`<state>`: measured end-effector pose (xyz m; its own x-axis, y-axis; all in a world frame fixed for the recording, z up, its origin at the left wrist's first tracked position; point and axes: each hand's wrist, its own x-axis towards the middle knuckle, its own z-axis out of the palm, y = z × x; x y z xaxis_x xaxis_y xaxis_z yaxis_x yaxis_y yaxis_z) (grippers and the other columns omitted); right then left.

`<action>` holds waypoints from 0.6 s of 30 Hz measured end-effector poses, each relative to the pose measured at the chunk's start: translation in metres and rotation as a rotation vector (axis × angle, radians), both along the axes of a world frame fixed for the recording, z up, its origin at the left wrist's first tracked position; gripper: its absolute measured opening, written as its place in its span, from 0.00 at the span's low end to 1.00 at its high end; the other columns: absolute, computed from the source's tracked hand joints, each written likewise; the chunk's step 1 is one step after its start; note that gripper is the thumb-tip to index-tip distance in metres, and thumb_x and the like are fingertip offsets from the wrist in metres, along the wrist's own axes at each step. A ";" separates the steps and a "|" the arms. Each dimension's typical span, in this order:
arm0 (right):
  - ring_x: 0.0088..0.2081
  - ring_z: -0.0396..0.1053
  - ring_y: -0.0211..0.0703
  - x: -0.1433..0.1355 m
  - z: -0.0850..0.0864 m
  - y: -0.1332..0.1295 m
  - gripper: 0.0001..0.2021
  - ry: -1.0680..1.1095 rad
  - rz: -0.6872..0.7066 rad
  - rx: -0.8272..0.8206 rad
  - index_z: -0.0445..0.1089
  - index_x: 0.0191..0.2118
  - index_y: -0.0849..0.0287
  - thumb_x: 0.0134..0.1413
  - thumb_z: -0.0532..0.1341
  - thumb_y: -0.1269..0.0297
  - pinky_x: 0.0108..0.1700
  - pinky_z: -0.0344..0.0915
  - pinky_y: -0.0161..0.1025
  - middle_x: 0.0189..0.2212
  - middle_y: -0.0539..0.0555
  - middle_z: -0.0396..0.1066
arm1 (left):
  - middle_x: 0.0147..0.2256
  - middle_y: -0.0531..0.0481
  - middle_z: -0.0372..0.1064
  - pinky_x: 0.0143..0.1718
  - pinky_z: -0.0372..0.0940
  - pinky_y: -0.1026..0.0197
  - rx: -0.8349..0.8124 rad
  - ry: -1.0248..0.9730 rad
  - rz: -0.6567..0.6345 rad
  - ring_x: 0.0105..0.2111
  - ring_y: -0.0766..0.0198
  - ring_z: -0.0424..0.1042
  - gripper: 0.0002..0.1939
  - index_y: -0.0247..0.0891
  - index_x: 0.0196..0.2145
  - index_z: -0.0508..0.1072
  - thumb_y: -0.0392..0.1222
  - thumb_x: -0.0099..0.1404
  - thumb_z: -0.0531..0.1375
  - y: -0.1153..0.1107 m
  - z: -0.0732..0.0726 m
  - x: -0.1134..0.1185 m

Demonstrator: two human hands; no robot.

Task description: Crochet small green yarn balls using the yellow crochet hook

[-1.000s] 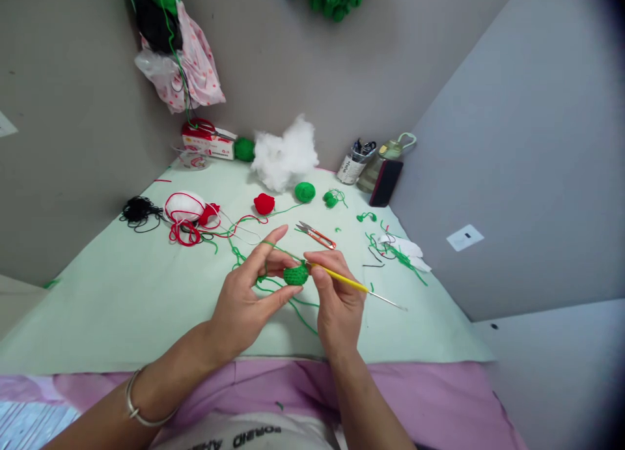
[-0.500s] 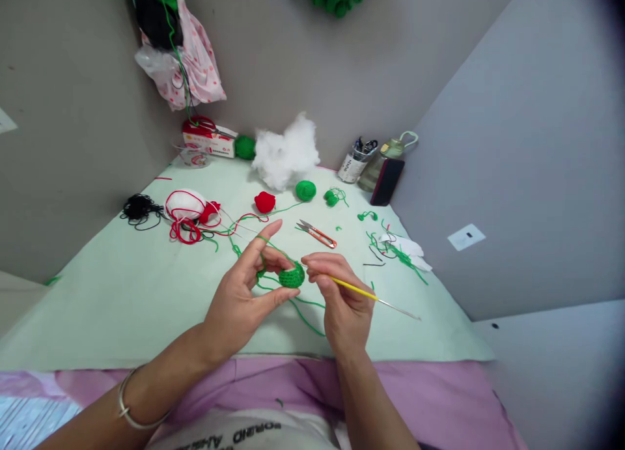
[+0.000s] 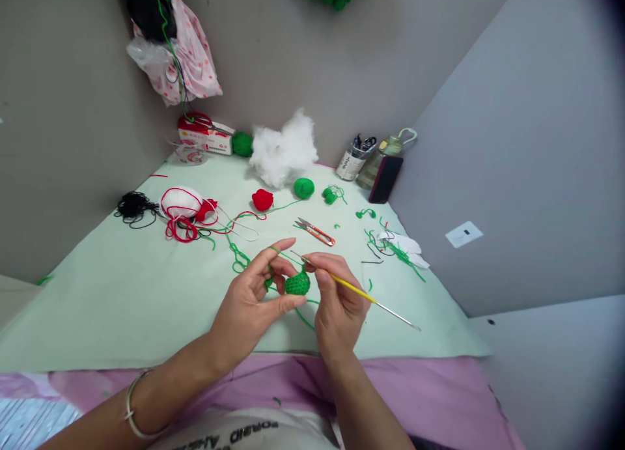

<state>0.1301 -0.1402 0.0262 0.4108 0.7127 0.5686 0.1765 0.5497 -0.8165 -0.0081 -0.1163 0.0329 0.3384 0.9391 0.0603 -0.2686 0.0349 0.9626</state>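
Note:
My left hand [image 3: 251, 294] pinches a small green crocheted piece [image 3: 297, 283] between thumb and fingers. Green yarn [image 3: 288, 254] runs over its raised index finger towards the piece. In my right hand [image 3: 339, 303] is a crochet hook [image 3: 352, 287] with a yellow grip and a metal shaft at each end, held like a pen. Its front tip points up and left, above the crocheted piece, close to the yarn. A loop of green yarn rises from the piece to the hook near my right fingertips. More green yarn trails beneath both hands onto the table.
Orange thread snips [image 3: 315, 231] lie beyond my hands. Behind them are a red yarn ball [image 3: 262, 200], a green ball [image 3: 303, 188] and white stuffing [image 3: 283, 149]. White yarn [image 3: 180, 202] and black yarn [image 3: 135, 206] lie left; yarn scraps [image 3: 400, 251], a phone [image 3: 385, 179] and a pen cup [image 3: 352, 161] right.
The hook's front tip has drawn out past the piece and now shows above it, with a loop of yarn pulled up. The left index finger has tipped to the right.

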 end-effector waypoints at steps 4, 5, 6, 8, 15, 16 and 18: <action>0.39 0.78 0.45 0.003 0.001 0.001 0.06 0.058 0.056 -0.026 0.83 0.40 0.49 0.66 0.65 0.64 0.43 0.75 0.45 0.37 0.52 0.83 | 0.39 0.55 0.70 0.49 0.65 0.60 -0.009 0.003 -0.016 0.41 0.65 0.69 0.35 0.46 0.61 0.72 0.38 0.58 0.75 0.001 -0.002 -0.002; 0.40 0.78 0.44 0.003 0.001 0.001 0.06 0.080 0.080 -0.036 0.83 0.40 0.50 0.66 0.66 0.64 0.43 0.75 0.44 0.37 0.53 0.83 | 0.39 0.55 0.70 0.49 0.65 0.60 -0.008 0.004 -0.023 0.41 0.64 0.68 0.35 0.46 0.62 0.72 0.38 0.59 0.75 0.002 -0.002 -0.002; 0.40 0.78 0.44 0.004 0.000 0.002 0.06 0.101 0.106 -0.044 0.83 0.40 0.49 0.66 0.66 0.63 0.43 0.75 0.44 0.37 0.52 0.83 | 0.39 0.54 0.69 0.49 0.65 0.59 -0.006 0.003 -0.032 0.42 0.64 0.68 0.36 0.46 0.63 0.71 0.39 0.59 0.75 0.002 -0.003 -0.003; 0.41 0.78 0.44 0.005 -0.003 0.003 0.06 0.144 0.161 -0.049 0.83 0.41 0.49 0.66 0.66 0.62 0.43 0.75 0.43 0.37 0.52 0.83 | 0.40 0.54 0.69 0.49 0.65 0.59 -0.003 0.002 -0.049 0.43 0.63 0.68 0.38 0.46 0.66 0.68 0.39 0.60 0.74 0.004 -0.003 -0.004; 0.45 0.79 0.47 0.016 -0.002 -0.003 0.07 0.054 0.278 -0.047 0.83 0.43 0.47 0.66 0.66 0.63 0.46 0.76 0.46 0.40 0.54 0.83 | 0.39 0.53 0.70 0.43 0.64 0.59 0.059 0.043 -0.066 0.39 0.63 0.68 0.48 0.45 0.72 0.61 0.39 0.57 0.75 0.009 0.003 -0.008; 0.45 0.79 0.48 0.017 0.000 -0.005 0.06 0.013 0.281 -0.064 0.83 0.43 0.47 0.65 0.67 0.63 0.45 0.76 0.47 0.40 0.55 0.83 | 0.39 0.53 0.71 0.43 0.64 0.59 0.074 0.055 -0.063 0.39 0.63 0.67 0.49 0.45 0.72 0.61 0.39 0.58 0.75 0.010 0.003 -0.009; 0.44 0.79 0.48 0.019 0.002 -0.006 0.07 -0.041 0.274 -0.090 0.84 0.43 0.47 0.65 0.67 0.64 0.44 0.76 0.47 0.41 0.56 0.83 | 0.38 0.54 0.71 0.44 0.64 0.59 0.107 0.081 -0.061 0.39 0.63 0.67 0.49 0.47 0.72 0.60 0.39 0.58 0.75 0.011 0.002 -0.010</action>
<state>0.1490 -0.1466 0.0282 0.1736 0.8421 0.5106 0.0653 0.5075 -0.8592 -0.0183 -0.1055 0.0354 0.4027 0.9062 0.1292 -0.1903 -0.0552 0.9802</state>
